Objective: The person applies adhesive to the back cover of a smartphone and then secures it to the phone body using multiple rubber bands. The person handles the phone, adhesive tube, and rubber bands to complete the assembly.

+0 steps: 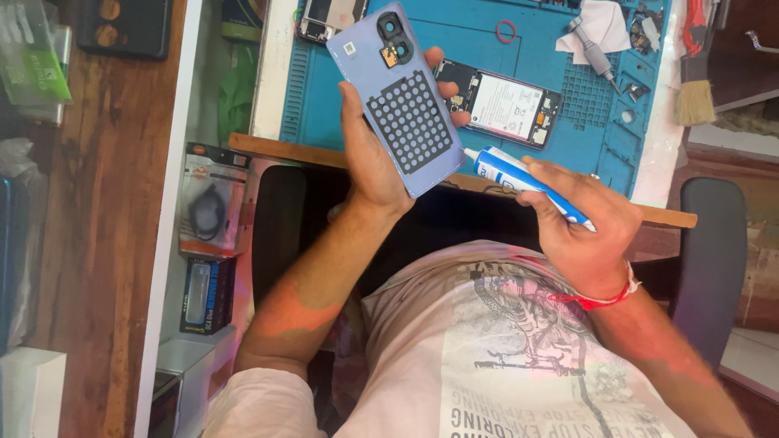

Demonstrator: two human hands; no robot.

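Left hand [375, 150] clamps the lilac phone back cover [396, 97], inner side up, dotted grey pad showing, raised over the near edge of the desk [268, 81]. Right hand [580, 223] is closed around a blue-and-white glue tube [523, 180] at 4 o'clock from the cover; the nozzle tip sits just beside the cover's lower right edge. An opened phone body [503, 105] lies on the blue repair mat [487, 57] at 3 o'clock from the cover.

The left hand [375, 154] hides the back cover's [403, 101] left edge. The right hand [580, 223] covers much of the glue tube [519, 180]. A second phone [329, 18] and a red tool [696, 24] are cut off at the top edge.
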